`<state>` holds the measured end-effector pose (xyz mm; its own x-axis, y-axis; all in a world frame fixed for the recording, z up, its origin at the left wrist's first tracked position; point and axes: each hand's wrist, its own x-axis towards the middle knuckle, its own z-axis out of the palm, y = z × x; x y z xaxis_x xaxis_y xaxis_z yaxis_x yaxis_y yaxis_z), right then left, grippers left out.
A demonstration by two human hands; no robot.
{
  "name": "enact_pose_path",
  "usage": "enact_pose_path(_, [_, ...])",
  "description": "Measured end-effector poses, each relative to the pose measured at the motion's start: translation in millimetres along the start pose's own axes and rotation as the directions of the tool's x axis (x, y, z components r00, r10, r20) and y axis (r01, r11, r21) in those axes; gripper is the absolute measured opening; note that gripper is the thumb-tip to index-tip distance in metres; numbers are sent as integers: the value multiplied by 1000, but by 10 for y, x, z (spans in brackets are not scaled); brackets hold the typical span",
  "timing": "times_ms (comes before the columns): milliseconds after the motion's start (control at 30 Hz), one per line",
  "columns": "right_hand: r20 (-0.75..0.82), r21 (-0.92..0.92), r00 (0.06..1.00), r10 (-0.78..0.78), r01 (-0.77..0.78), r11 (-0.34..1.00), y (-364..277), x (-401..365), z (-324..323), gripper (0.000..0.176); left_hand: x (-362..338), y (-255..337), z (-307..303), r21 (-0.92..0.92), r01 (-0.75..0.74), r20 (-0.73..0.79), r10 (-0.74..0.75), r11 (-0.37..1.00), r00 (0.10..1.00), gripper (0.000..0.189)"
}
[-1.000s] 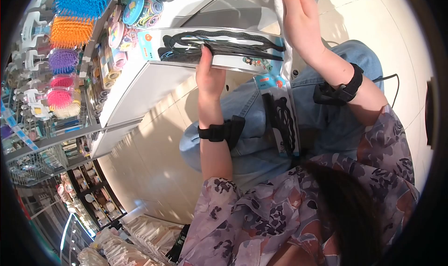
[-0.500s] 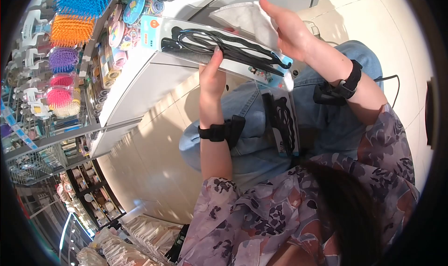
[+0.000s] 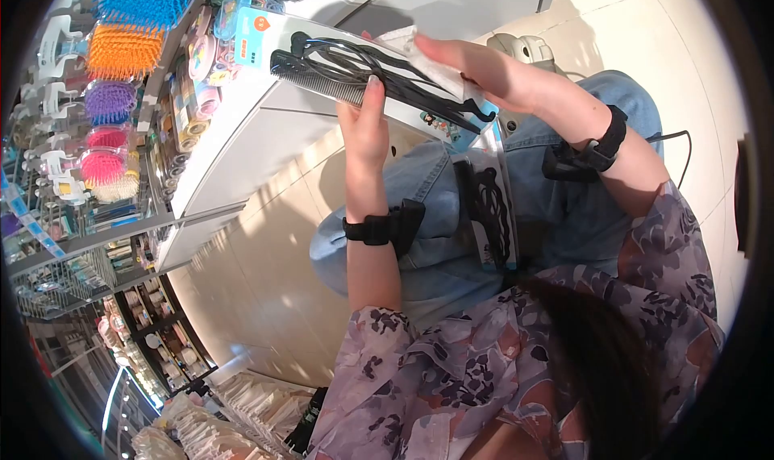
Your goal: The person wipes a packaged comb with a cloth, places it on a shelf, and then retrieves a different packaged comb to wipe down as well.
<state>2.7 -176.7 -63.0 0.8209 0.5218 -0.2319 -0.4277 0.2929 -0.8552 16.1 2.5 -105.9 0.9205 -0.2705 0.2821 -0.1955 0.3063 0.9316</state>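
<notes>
My left hand (image 3: pixel 367 133) grips a clear-packaged hair comb set (image 3: pixel 322 81) by its lower edge, thumb on the front and fingers mostly hidden behind. Inside the pack are a black comb and black looped and wavy hair pieces on a white card with a light-blue end. My right hand (image 3: pixel 484 69) holds a folded white cloth (image 3: pixel 431 61) against the upper side of the pack near its right end. Across my jeans-covered lap lies a second similar pack (image 3: pixel 488 206) with black pieces.
Hairbrushes in several colours (image 3: pixel 121 53) hang on a rack at the left. Hair ties and small goods fill the shelf beside a white cabinet (image 3: pixel 234 137). Pale hanging packs (image 3: pixel 250 403) are at lower left. A whitish object (image 3: pixel 524 49) rests on the tiled floor.
My right hand has moved left and down, bringing the cloth onto the pack. The pack has shifted slightly up and left in my left hand.
</notes>
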Motion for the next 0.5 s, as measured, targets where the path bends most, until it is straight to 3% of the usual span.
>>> enact_pose_path(67, [-83,-80,995,-55,49,996,78,11,54,51,-4,-10,-17,-9,-1,-10,1,1000,1000,53])
enact_pose_path(133, [-160,-163,980,-116,90,982,98,13,60,51,-19,-12,-53,-125,85,-24,-89,989,996,53])
enact_pose_path(200, [21,-301,979,-204,200,932,83,20,7,58,-21,-9,-55,-109,65,-15,-67,992,998,52])
enact_pose_path(333, [58,-333,986,-158,168,928,5,6,-11,63,5,59,7,-118,6,2,-5,993,1000,48])
enact_pose_path(400, [-150,-412,980,-132,60,909,-75,-82,67,66,18,62,-7,-106,-28,-31,25,994,999,48])
enact_pose_path(500, [-164,-441,974,-158,71,895,-51,-57,40,69,33,79,-45,-82,-61,-77,55,995,996,50])
